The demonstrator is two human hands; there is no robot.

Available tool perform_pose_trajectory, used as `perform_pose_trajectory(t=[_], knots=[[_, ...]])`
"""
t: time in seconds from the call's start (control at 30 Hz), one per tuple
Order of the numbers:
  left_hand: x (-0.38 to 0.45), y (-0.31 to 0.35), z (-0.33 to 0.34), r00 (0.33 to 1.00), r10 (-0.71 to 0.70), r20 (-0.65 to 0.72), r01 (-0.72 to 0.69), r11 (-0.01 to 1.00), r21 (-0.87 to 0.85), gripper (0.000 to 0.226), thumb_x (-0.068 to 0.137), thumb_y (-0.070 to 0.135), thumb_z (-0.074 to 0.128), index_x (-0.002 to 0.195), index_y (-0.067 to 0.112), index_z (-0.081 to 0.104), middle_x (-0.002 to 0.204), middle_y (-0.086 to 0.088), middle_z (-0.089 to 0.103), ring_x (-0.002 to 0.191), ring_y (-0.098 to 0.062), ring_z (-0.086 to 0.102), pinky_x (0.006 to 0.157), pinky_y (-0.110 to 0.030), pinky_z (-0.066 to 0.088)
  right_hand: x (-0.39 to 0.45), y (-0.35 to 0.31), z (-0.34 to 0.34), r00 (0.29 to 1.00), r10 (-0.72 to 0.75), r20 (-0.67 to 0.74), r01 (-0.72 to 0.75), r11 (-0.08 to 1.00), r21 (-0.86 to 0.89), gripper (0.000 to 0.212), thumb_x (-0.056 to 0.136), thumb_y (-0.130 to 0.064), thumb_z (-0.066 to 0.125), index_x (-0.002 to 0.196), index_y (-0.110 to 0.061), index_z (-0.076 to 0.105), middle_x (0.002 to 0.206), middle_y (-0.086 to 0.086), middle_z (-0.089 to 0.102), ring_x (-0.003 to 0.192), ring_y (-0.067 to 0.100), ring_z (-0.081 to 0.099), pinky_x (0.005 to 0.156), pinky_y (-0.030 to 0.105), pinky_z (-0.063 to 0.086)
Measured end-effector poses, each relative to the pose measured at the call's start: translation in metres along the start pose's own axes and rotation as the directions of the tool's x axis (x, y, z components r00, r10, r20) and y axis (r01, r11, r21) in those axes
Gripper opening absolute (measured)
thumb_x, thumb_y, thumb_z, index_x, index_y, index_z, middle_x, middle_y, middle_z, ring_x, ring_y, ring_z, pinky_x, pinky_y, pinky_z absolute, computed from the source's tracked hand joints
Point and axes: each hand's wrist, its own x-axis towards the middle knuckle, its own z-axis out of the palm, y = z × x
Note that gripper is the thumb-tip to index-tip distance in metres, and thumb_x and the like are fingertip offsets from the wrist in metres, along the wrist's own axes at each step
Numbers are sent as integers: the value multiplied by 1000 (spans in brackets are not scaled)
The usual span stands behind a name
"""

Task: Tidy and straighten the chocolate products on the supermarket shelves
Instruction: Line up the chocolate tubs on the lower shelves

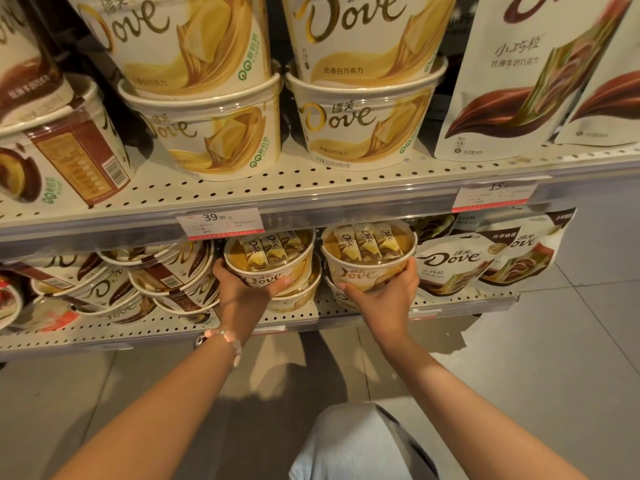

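Left tub [268,261] | clamped in left grip [242,289] | right tub [369,256] | clamped in right grip [388,292]

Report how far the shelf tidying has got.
Looks done: the white-chocolate Dove tubs on the upper shelf stand stacked, logos forward. In hand: the left hand and right hand each grip a top tub, left tub and right tub, on the lower shelf. Left: the brown tubs beside them lie tilted and jumbled.

A white paper price tag printed 39.90 [220,223] hangs on the shelf edge; grey glossy floor tiles [571,341] lie below.
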Motion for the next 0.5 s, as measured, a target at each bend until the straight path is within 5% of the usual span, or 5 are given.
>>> perform_pose_trajectory(t=[0.07, 0.17, 0.33, 0.5], knots=[[-1, 1, 5, 1000, 5, -29, -5, 1000, 16, 101, 52, 24, 91, 134, 11, 34, 118, 0, 53, 91, 0, 53, 72, -2, 41, 4, 2, -6, 998, -18, 53, 17, 1000, 19, 124, 48, -27, 93, 145, -12, 17, 144, 7, 30, 136, 21, 27, 113, 43, 28], [4, 11, 12, 984, -180, 9, 180, 977, -114, 119, 49, 21, 91, 142, 19, 16, 141, -10, 39, 126, -23, 43, 108, -30, 33, 8, 2, -8, 996, 20, 87, -32, 991, 132, 118, 51, -15, 91, 144, -13, 19, 142, 6, 36, 132, 20, 36, 110, 41, 35], [1, 14, 6, 992, -121, 27, 124, 987, -104, 98, 53, 19, 90, 129, 17, 28, 125, -2, 48, 102, -9, 46, 93, -23, 33, 9, 4, -7, 993, 55, 109, -75, 977, 199, 108, 56, -11, 89, 139, -17, 20, 134, 2, 46, 123, 16, 48, 96, 18, 42], [3, 11, -7, 994, -38, 101, 46, 996, -79, 90, 51, 12, 90, 117, 21, 30, 112, 2, 51, 96, -10, 53, 86, -24, 44, 5, 2, -6, 995, 40, 89, -56, 981, 188, 105, 55, -15, 90, 137, -17, 24, 134, 3, 48, 123, 15, 48, 100, 25, 42]])
